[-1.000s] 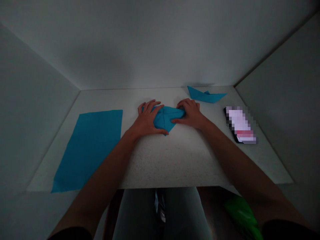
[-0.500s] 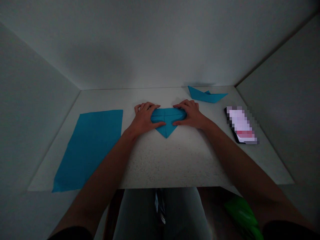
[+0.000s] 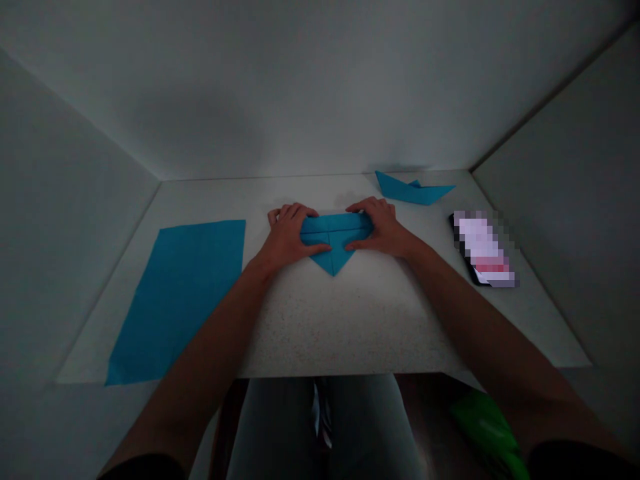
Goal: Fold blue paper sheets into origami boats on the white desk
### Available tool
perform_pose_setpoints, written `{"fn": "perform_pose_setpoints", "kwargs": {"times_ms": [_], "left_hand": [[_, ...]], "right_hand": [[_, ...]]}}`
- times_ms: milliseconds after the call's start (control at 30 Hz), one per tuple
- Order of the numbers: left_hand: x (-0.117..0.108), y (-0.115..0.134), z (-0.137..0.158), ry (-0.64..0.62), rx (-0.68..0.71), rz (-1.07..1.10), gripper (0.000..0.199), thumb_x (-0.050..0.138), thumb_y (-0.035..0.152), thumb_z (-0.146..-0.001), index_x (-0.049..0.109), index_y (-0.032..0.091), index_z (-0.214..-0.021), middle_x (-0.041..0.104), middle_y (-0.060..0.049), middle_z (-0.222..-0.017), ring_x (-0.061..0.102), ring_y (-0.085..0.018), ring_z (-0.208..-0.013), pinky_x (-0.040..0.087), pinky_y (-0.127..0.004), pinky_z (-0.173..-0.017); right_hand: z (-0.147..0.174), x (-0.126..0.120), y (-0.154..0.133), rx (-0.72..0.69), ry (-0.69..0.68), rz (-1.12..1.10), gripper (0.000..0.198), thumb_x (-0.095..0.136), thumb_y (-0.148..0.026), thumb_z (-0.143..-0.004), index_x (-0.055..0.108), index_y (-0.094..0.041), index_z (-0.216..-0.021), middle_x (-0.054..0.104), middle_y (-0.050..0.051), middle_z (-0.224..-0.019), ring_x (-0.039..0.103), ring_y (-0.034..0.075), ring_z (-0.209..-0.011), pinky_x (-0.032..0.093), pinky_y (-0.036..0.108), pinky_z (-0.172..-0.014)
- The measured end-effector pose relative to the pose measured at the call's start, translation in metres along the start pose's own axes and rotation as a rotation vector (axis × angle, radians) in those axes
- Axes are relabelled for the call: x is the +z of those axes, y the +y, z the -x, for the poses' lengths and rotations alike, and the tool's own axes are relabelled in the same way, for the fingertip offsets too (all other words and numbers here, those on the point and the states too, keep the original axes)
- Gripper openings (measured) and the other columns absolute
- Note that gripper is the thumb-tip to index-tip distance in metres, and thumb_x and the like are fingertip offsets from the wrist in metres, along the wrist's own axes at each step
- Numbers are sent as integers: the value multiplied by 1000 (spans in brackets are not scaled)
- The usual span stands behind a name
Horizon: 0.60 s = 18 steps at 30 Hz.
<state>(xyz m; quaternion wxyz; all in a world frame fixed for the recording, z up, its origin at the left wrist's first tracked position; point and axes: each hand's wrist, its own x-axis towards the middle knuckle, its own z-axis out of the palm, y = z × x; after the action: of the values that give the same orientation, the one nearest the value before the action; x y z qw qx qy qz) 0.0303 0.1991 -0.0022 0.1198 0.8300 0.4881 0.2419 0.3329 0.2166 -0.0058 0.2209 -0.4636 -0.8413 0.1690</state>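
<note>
A folded blue paper (image 3: 334, 241) lies at the middle of the white table, its pointed end toward me and a straight flap along its far edge. My left hand (image 3: 291, 235) grips its left side, thumb lying on top and fingers curled at the far edge. On the opposite side my right hand (image 3: 379, 227) holds it the same way, thumb near the centre crease. Parts of both side edges are hidden under the hands.
At the left lies a flat blue paper sheet (image 3: 185, 293), partly behind my left forearm. A folded blue paper boat (image 3: 415, 192) stands by the back wall. To the right rests a phone (image 3: 483, 250) on the white table (image 3: 345, 333). Below is something green (image 3: 487, 423).
The flap along the paper's far edge now shows as a flatter, wider band. My fingers at that edge have shifted slightly, and both hands keep hold of the paper.
</note>
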Motion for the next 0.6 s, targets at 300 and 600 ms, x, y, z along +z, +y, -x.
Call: {"fn": "perform_pose_setpoints", "kwargs": {"times_ms": [300, 600], "left_hand": [[-6, -9, -5, 6, 172, 127, 35, 90, 50, -88, 77, 24, -107, 78, -6, -101, 70, -25, -96, 51, -42, -95], [-8, -7, -1, -143, 256, 231, 54, 98, 64, -72, 85, 30, -112, 76, -7, -110, 72, -27, -101, 57, -42, -94]], "right_hand": [[0, -12, -4, -134, -44, -58, 54, 81, -74, -87, 82, -30, -119, 72, 8, -108, 65, 32, -103, 36, 50, -102], [4, -17, -11, -192, -210, -37, 82, 85, -90, -69, 83, -35, -129, 70, 11, -123, 63, 36, -114, 42, 53, -106]]}}
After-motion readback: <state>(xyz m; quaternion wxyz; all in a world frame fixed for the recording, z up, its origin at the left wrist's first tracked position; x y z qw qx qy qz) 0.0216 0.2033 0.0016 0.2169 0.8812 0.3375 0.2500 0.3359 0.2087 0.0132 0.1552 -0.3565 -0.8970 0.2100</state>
